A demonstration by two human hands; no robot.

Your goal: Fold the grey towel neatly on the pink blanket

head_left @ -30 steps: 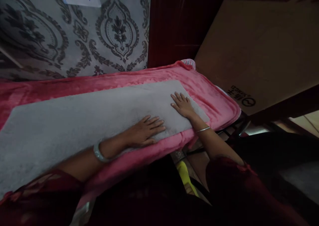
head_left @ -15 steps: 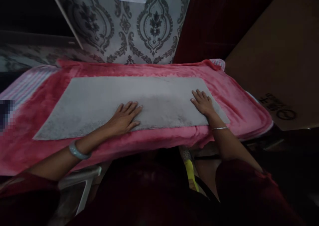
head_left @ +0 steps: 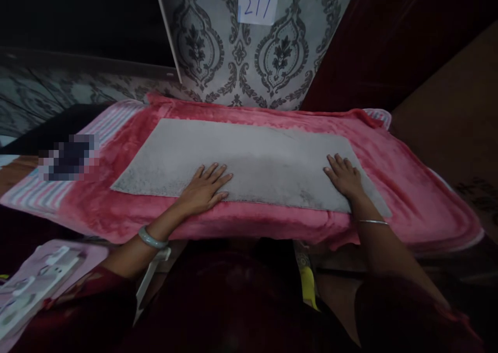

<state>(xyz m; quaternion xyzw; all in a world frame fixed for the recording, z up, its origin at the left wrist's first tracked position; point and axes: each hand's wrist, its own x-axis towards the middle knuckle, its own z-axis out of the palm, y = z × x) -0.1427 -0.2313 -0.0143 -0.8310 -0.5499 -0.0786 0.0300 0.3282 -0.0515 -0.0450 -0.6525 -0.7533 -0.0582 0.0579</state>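
Observation:
A long grey mat-like sheet (head_left: 252, 153), darker and speckled along its near edge, lies flat on a pink plush blanket (head_left: 264, 223). My left hand (head_left: 205, 188) rests palm down on the sheet's near edge, left of its middle, fingers spread. Near the right end of the sheet, my right hand (head_left: 344, 176) also lies flat with its fingers apart. Neither hand grips anything. I cannot tell what the sheet is made of.
Under the blanket shows a striped cloth (head_left: 58, 192) with a pixelated dark patch on it. A paper marked 277 (head_left: 258, 6) hangs on the patterned wall. A dark screen (head_left: 85, 26) stands back left, a brown cardboard box (head_left: 459, 98) at right. A power strip (head_left: 39, 285) lies lower left.
The view has turned to the left, so the scene sits further right and the power strip has come into sight. Both hands remain flat on the grey sheet.

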